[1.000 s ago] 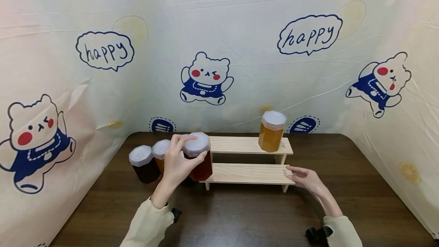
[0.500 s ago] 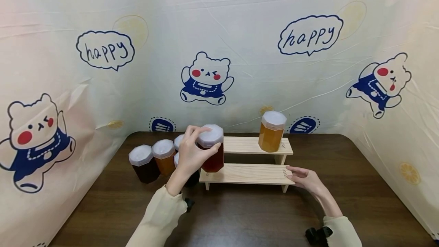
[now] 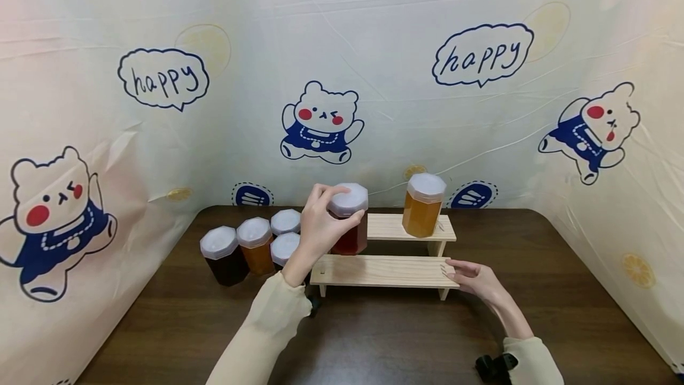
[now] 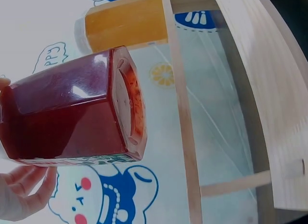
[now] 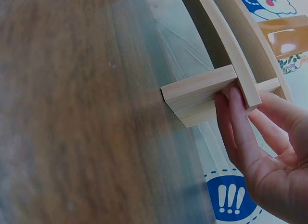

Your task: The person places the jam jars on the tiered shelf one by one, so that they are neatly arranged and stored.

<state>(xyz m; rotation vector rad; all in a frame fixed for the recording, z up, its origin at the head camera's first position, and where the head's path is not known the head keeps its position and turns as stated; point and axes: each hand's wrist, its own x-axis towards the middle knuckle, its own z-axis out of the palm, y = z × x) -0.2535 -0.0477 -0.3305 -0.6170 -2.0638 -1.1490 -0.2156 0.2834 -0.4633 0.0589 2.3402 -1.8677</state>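
My left hand (image 3: 325,224) grips a dark red jar (image 3: 355,241) by its white octagonal lid, fingers on the far side and thumb on the near side. The jar's base shows in the left wrist view, raised off the two-tier wooden rack (image 3: 385,270). An amber jar (image 3: 422,214) with the same kind of lid stands at the right of the upper tier. At the lower tier's right end, my right hand (image 3: 477,278) pinches the board; the right wrist view shows fingers under the board end (image 5: 248,86) and the thumb side above.
Left of the rack, several lidded jars stand close together on the dark wooden table (image 3: 374,337), among them a dark jar (image 3: 227,266) and an orange one (image 3: 259,257). A printed curtain (image 3: 395,123) hangs right behind the table's back edge.
My left hand has carried the red jar up and to the right, from beside the rack's left end to above it, uncovering the jars behind. My right hand has stayed on the board.
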